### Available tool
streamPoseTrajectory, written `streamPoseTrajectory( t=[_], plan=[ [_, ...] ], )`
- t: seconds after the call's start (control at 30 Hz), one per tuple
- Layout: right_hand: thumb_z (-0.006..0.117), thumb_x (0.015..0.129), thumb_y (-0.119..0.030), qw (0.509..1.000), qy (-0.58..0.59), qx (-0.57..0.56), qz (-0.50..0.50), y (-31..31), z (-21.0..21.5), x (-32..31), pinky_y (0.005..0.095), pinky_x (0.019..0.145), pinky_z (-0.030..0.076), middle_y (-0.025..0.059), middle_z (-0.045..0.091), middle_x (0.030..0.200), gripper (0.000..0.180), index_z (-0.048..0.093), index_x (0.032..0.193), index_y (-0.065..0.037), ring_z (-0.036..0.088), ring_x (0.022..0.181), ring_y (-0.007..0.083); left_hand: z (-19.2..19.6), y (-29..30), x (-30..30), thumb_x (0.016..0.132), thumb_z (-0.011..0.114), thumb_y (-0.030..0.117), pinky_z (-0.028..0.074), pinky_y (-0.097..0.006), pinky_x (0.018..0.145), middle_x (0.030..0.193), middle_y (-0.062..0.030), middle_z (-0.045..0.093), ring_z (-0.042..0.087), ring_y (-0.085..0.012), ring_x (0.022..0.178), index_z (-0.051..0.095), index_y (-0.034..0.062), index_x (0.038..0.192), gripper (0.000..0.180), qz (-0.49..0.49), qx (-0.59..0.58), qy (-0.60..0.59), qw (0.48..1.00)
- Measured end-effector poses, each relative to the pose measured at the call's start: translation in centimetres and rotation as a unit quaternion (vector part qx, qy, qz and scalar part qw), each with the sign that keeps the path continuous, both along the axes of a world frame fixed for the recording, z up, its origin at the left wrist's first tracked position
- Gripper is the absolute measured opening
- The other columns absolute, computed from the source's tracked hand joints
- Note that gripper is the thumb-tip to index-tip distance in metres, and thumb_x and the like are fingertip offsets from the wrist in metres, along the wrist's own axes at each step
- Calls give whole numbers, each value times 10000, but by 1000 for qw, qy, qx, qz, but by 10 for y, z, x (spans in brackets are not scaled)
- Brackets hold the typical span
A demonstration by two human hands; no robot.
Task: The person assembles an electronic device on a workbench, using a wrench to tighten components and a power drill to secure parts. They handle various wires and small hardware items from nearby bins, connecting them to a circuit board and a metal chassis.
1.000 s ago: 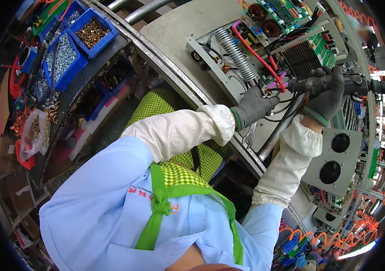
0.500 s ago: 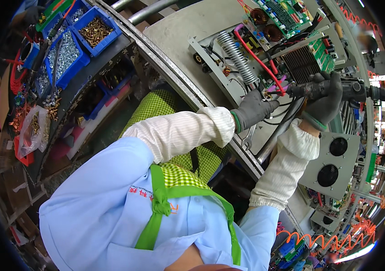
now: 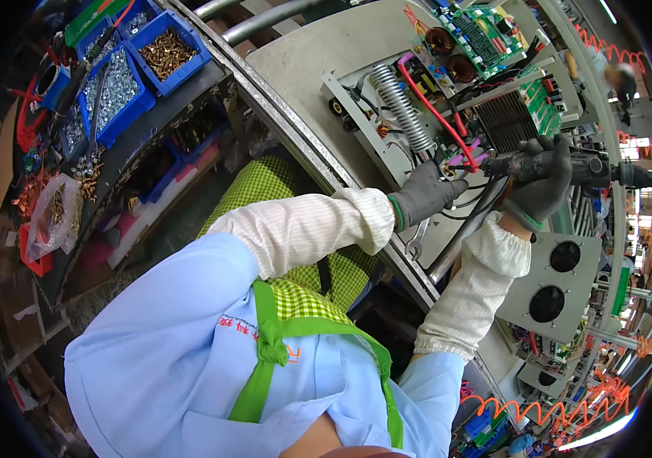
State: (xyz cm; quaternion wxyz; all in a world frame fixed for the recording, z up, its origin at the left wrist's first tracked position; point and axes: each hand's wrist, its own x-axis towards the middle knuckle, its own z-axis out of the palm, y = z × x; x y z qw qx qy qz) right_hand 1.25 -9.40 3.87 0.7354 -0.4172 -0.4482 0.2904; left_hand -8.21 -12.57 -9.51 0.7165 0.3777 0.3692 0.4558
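My right hand point(image 3: 543, 179), in a grey glove, wraps round the black body of a power screwdriver point(image 3: 592, 169). The tool lies nearly level, its tip pointing left toward my left hand point(image 3: 423, 191). That hand, also gloved, has its fingers curled together at the wiring beside the tool's tip; what they pinch is hidden. An open-ended wrench point(image 3: 415, 246) shows below the left palm; whether the hand grips it I cannot tell. Just beyond the fingers are a thick red cable point(image 3: 434, 111) and a silvery coil point(image 3: 402, 107) in an open metal chassis point(image 3: 368, 126).
Green circuit boards point(image 3: 482, 42) and a dark finned heatsink point(image 3: 505, 120) fill the chassis's far side. A grey panel with two fans point(image 3: 547, 304) stands right of my right forearm. Blue bins of screws point(image 3: 169, 53) sit at the far left. Orange coiled hoses point(image 3: 555, 408) hang at right.
The whole view has shifted slightly. Both hands stay at the same spot on the chassis, and the right still holds the power screwdriver with its tip by the left fingers.
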Motion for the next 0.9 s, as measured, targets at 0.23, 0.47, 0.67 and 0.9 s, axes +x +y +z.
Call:
streamPoseTrajectory(
  t=[0.23, 0.47, 0.67, 0.9],
  plan=[
    [635, 822, -217, 996, 7, -43, 78, -3, -6, 21, 288, 449, 469, 130, 606, 694, 297, 573, 927, 53, 595, 537, 188, 2, -3, -1, 841, 661, 272, 392, -259, 452, 631, 12, 546, 477, -78, 492, 574, 43, 842, 245, -21, 19, -55, 998],
    [632, 837, -137, 998, -31, 50, -14, -41, 63, 14, 240, 389, 364, 87, 578, 649, 322, 526, 1110, -2, 471, 422, 113, -2, 6, -12, 888, 594, 247, 325, -196, 410, 634, 29, 511, 425, -42, 478, 563, 72, 811, 194, -112, -93, -127, 981],
    [643, 799, -147, 993, -91, -12, 78, -165, 38, 68, 312, 564, 516, 97, 590, 886, 402, 530, 1163, -17, 606, 682, 186, 17, -22, -45, 924, 542, 263, 309, -195, 406, 659, 22, 472, 385, -39, 489, 552, 59, 847, 218, -203, -138, -134, 960],
    [637, 769, 38, 957, -3, -187, -224, -284, -97, 85, 278, 515, 499, 48, 575, 791, 417, 537, 1171, -2, 560, 538, 146, 24, -44, -142, 932, 541, 220, 346, -189, 457, 724, 19, 514, 445, -41, 566, 558, 49, 1146, 274, -232, 48, 17, 971]
  ],
)
